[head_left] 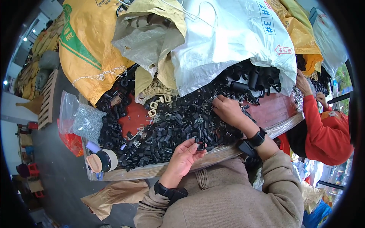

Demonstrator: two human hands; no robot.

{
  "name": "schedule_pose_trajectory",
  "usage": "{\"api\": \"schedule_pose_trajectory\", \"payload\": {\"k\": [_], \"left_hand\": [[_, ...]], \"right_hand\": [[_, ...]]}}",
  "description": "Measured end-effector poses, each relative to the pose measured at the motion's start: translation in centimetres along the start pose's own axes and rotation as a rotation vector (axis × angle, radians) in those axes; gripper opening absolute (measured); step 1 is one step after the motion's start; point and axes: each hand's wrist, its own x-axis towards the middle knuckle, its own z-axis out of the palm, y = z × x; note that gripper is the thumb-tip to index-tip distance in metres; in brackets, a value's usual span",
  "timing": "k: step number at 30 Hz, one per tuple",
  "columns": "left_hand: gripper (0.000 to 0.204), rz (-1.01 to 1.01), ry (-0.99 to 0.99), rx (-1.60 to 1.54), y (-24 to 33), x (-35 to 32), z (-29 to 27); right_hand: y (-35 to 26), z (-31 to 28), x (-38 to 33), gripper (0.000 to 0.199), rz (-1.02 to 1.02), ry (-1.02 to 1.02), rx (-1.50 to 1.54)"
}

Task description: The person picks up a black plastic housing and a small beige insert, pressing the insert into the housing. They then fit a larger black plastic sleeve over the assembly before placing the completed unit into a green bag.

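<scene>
The hands are apart: the left hand (185, 155) pinches a small black part (200, 144) between thumb and fingers, above the near edge of the table (220, 155). Taking that part as the centre of the dial, the right hand (229, 110) is between one and two o'clock, fingertips down in the pile of black parts (167, 133); whether it grips anything cannot be told. Pale metal clips (199, 120) lie among the pile. Toward twelve to one, a white sack (235, 38) bearing blue boxed characters and a red arrow-shaped mark opens onto black tubes (254, 79). At eleven, a grey-tan sack (144, 38) has beige pieces (154, 107) by its mouth. Between ten and eleven, a yellow sack (91, 45) carries green print. Between nine and ten, a clear bag (88, 123) holds small grey pieces; below it, between eight and nine, lies a lidded cup (108, 160). Between two and three, a co-worker's red sleeve (311, 108) shows.
</scene>
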Motion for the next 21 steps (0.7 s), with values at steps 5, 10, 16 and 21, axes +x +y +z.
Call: {"api": "schedule_pose_trajectory", "payload": {"k": [5,10,16,21], "left_hand": [[0.022,-0.001,-0.001,0.022,0.5,0.4,-0.3],[0.023,0.014,0.016,0.031,0.4,0.3,0.0],[0.022,0.062,0.040,0.032,0.2,0.1,0.4],[0.022,0.074,0.055,0.008,0.0,0.1,0.5]], "right_hand": [[-0.1,-1.4,-0.6,0.013,0.210,-0.042,0.430],[-0.7,-1.3,-1.5,0.015,0.435,-0.128,0.902],[-2.1,-1.9,-2.7,0.011,0.421,-0.124,0.934],[-2.4,-2.1,-2.8,0.011,-0.105,0.067,0.275]]}}
